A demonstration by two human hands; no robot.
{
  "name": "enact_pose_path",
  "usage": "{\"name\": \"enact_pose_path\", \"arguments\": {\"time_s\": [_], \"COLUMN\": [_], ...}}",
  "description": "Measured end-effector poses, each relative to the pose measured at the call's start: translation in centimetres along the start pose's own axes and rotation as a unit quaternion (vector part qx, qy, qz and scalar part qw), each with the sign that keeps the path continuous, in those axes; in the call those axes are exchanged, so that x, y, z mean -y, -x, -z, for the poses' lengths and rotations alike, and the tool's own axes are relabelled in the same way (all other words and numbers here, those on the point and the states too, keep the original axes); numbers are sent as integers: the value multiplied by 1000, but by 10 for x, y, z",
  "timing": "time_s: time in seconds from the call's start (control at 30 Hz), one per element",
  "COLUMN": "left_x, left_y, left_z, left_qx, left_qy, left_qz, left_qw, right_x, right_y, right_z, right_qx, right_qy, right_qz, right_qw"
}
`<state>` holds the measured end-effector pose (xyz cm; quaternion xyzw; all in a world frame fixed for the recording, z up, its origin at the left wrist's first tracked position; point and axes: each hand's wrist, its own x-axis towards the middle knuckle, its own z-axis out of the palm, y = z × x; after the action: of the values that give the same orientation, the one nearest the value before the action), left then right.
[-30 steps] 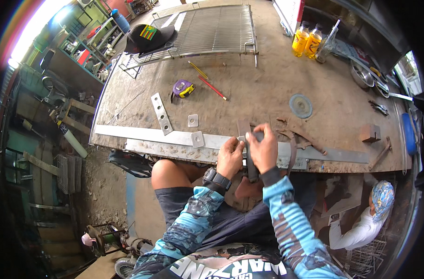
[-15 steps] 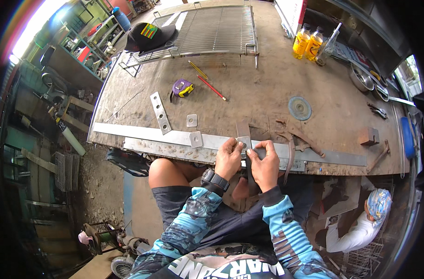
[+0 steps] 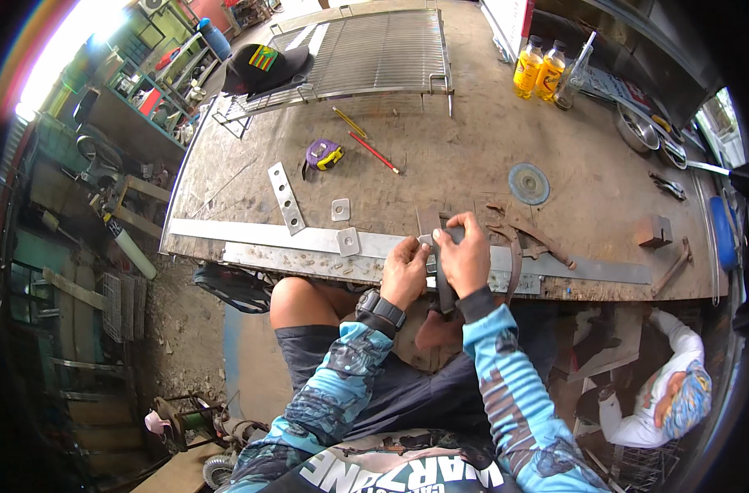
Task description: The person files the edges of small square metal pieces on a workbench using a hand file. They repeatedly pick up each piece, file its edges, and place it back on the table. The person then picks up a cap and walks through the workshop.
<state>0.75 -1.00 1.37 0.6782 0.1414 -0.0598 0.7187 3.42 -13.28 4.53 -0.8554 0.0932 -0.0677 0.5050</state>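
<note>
My left hand (image 3: 405, 271), with a dark watch on its wrist, pinches a small metal plate (image 3: 426, 240) between thumb and fingers. The thumb and fingers of my right hand (image 3: 465, 253) close on the other side of it. Fingers cover most of the plate, which looks tilted. Directly under my hands, a dark metal bar (image 3: 445, 289) juts past the table's front edge. Two square metal plates with centre holes, one a nearer plate (image 3: 348, 241) and one a farther plate (image 3: 340, 209), lie left of my hands. Beside them rests a flat strip with several holes (image 3: 285, 197).
A long metal strip (image 3: 251, 233) runs along the front edge. Rusty clamp-like tools (image 3: 532, 238) lie to the right, near a grinding disc (image 3: 529, 183). Farther back are a tape measure (image 3: 322, 154), pencils, a wire rack (image 3: 374, 57) and bottles. A person (image 3: 666, 394) crouches at lower right.
The plate has tilted, showing less of its face, and my right hand has risen slightly. At lower right, the other person has leaned lower, with an arm reaching up.
</note>
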Motion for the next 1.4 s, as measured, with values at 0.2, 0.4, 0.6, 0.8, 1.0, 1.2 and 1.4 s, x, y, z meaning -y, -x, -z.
{"name": "enact_pose_path", "arguments": {"time_s": [0.2,0.4,0.6,0.8,1.0,1.2,1.4], "left_x": [2,8,1,-4,0,9,-12], "left_y": [-3,-3,1,0,-3,-8,8], "left_z": [3,3,2,4,4,9,24], "left_qx": [-9,-3,11,7,28,29,67], "left_qy": [-9,25,38,9,30,23,61], "left_qz": [-16,-8,18,14,22,-14,71], "left_qw": [1000,1000,999,1000,999,999,993], "right_x": [-23,-8,-12,-15,-5,-32,-38], "right_y": [33,-7,20,13,-2,50,78], "right_z": [10,-12,1,-6,-4,26,80], "right_qx": [27,0,14,13,15,43,21], "right_qy": [-37,19,5,0,34,-38,-324], "right_qz": [31,46,18,46,19,83,-101], "right_qw": [998,999,1000,999,999,995,941]}}
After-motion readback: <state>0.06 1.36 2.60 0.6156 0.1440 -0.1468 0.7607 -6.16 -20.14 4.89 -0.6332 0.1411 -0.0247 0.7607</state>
